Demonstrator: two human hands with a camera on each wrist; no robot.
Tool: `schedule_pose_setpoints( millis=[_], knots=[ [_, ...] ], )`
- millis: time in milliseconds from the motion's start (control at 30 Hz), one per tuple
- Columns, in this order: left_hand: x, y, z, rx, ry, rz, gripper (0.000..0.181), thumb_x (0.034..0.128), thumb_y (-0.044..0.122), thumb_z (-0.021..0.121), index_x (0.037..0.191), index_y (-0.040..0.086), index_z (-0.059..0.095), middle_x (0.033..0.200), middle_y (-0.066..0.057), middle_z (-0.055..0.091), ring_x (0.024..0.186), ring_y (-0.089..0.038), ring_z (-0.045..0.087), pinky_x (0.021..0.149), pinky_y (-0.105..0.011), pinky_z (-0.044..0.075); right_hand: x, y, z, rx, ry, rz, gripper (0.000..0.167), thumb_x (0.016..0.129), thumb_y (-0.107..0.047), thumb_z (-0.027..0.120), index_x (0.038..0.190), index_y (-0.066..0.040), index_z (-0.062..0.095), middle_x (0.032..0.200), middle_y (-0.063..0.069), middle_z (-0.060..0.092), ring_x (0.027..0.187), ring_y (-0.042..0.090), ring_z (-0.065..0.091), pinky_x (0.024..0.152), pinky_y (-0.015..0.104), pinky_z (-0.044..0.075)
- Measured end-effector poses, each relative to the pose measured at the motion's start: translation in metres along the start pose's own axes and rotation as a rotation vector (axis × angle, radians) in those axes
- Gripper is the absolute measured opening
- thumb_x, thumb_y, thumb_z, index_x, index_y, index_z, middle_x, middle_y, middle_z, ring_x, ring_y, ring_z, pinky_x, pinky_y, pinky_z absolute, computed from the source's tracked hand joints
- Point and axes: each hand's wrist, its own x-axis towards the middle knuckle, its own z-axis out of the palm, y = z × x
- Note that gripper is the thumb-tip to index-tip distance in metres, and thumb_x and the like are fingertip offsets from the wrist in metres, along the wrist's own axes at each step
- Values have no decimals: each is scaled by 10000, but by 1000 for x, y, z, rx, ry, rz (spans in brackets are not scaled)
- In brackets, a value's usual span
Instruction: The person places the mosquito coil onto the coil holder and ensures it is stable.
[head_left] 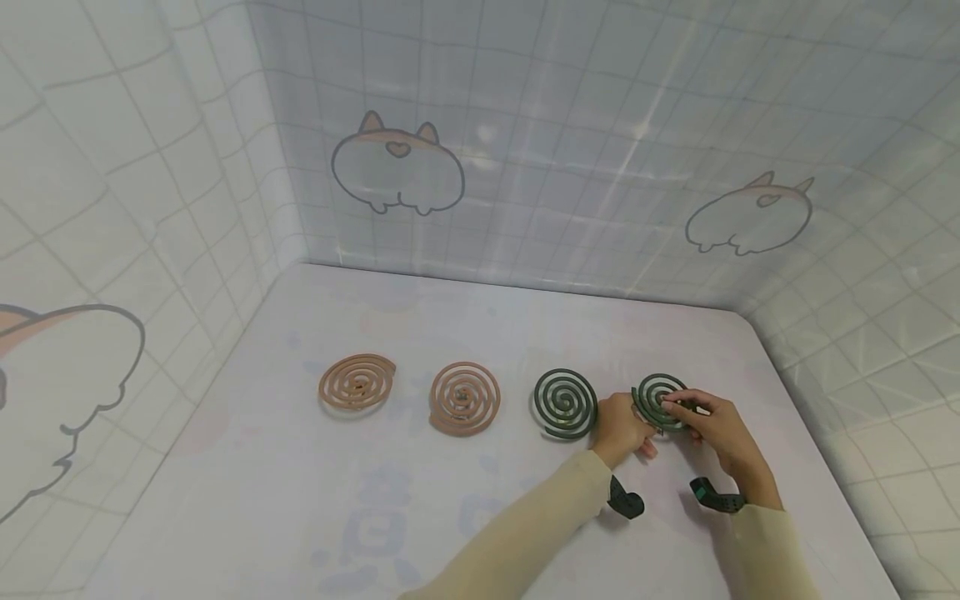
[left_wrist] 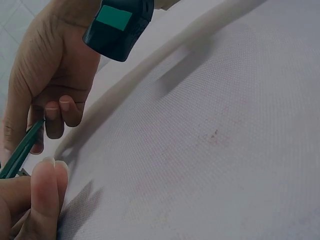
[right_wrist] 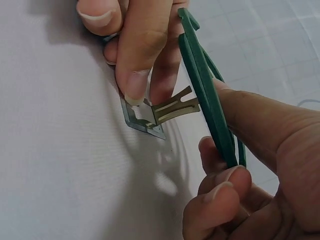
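Observation:
My right hand (head_left: 720, 429) pinches a green mosquito coil (head_left: 651, 390) at the right of the row, fingers on both of its faces. My left hand (head_left: 621, 427) holds a small metal coil stand (right_wrist: 131, 120) low by the table surface. In the right wrist view, the stand's upright forked tab (right_wrist: 177, 106) reaches the coil's near face; whether it is in the spiral's centre is hidden. The left wrist view shows only the edge of this coil (left_wrist: 24, 146) between both hands. Just left of my left hand is another green coil (head_left: 566, 405).
Two brown coils, a far-left one (head_left: 337, 377) and a middle one (head_left: 463, 427), lie along the same row. Behind and beside the white table (head_left: 300, 500) stand tile-patterned walls (head_left: 555, 167) with cartoon prints. Each wrist wears a dark strap device (head_left: 716, 497).

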Motion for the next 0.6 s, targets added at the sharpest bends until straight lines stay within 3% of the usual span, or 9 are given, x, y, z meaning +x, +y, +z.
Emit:
schedule_pose_setpoints(
  millis=[233,600],
  knots=[
    [-1,1,-1,0,-2,32,173,770,-95,819,843,37,732,472,-51,632,356,-98,604,534,-125,505,-3,0,3,9,18,27,422,936,-340,778,1175,-4,688,962,-48,602,620,115,468,507,291,453],
    [0,1,-1,0,-8,8,185,768,-90,825,842,49,729,464,-39,627,346,-84,591,510,-131,499,-3,4,6,28,18,62,432,928,-358,784,1172,-15,688,913,-5,554,575,115,434,482,290,446]
  ],
)
